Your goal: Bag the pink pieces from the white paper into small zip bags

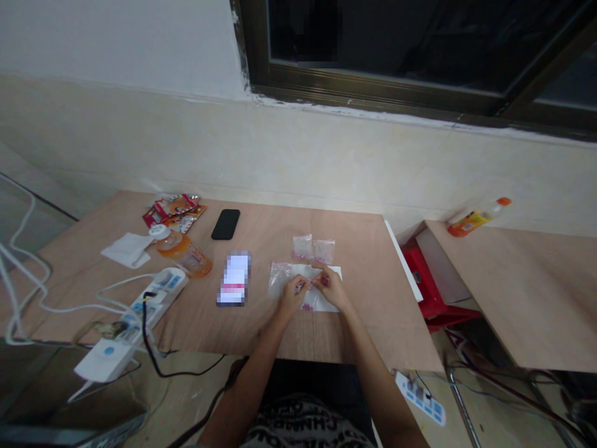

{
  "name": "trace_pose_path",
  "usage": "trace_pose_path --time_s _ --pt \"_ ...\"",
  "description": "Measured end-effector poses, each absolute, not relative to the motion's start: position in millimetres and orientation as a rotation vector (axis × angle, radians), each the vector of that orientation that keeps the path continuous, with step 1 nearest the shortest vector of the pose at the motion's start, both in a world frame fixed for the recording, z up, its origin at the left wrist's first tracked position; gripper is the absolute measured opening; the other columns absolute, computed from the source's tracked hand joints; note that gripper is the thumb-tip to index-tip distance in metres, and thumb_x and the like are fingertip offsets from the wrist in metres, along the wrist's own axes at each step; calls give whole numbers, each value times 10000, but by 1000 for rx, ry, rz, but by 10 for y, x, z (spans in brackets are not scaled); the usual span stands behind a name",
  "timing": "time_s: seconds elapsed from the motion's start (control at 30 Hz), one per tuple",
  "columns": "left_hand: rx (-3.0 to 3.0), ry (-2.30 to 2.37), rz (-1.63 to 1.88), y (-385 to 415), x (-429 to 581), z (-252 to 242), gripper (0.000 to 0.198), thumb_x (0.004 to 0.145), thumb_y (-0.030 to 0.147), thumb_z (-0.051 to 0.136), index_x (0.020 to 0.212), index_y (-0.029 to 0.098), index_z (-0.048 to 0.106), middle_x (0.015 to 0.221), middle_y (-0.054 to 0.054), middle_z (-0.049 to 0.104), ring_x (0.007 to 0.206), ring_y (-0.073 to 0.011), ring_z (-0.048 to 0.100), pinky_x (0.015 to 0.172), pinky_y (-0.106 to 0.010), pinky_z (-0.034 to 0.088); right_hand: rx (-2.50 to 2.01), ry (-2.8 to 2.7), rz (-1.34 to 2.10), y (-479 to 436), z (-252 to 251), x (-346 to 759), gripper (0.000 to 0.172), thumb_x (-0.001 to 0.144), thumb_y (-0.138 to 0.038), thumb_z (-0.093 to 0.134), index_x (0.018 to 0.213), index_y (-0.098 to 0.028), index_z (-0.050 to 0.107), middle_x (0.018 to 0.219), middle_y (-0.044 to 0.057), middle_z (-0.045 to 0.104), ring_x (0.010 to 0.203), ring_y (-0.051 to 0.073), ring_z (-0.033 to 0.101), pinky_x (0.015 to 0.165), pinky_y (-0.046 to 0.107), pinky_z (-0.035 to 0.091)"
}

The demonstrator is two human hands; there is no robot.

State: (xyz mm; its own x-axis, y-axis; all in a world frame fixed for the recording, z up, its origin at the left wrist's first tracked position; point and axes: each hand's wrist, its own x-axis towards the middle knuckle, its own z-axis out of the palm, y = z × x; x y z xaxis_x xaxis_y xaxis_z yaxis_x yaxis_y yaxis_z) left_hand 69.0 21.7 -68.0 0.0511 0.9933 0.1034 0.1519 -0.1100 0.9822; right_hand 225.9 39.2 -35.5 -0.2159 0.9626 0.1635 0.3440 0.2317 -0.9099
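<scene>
My left hand (293, 294) and my right hand (329, 284) meet over a white sheet (332, 306) on the wooden table. The fingers of both are pinched together, nearly touching at the tips. What sits between them is too small to make out, though dark pink specks show by the right fingers. Just below the fingertips lies a small heap of pink bead-like pieces (307, 307). A clear plastic bag (280, 277) lies beside my left hand. Beyond my hands are two small clear bags, one left (302, 246) and one right (324, 251), with pink pieces at the bottom.
Left of my hands lie a lit phone (234, 278), a black phone (226, 224), an orange drink bottle (184, 252), snack packets (175, 211), a tissue (128, 250) and a power strip (158, 295) with cables. Another bottle (476, 219) lies on the right-hand table (536, 286).
</scene>
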Motion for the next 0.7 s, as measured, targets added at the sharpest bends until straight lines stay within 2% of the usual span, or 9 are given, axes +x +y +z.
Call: trace_pose_path --time_s 0.37,0.57,0.7 --pt "1361 1225 1189 221 712 -725 289 877 403 522 880 167 689 861 -63 717 799 -192 644 726 -298 495 -1302 -1600 977 405 -478 2330 380 807 -275 625 1178 -194 607 744 8 659 660 157 596 622 266 467" --pt "1345 1327 1218 212 685 -670 312 903 414 468 801 168 630 720 -22 641 684 -158 586 645 -261 444 -1264 -1553 1098 360 -458 2328 439 814 -341 638 1222 -201 557 778 6 665 686 159 613 647 274 487" --pt "1321 1364 1281 216 672 -642 288 906 433 468 838 185 598 748 -17 626 715 -164 585 675 -270 448 -1225 -1574 1147 304 -460 2299 543 791 -315 662 1294 -223 482 793 -11 647 715 158 623 681 287 500"
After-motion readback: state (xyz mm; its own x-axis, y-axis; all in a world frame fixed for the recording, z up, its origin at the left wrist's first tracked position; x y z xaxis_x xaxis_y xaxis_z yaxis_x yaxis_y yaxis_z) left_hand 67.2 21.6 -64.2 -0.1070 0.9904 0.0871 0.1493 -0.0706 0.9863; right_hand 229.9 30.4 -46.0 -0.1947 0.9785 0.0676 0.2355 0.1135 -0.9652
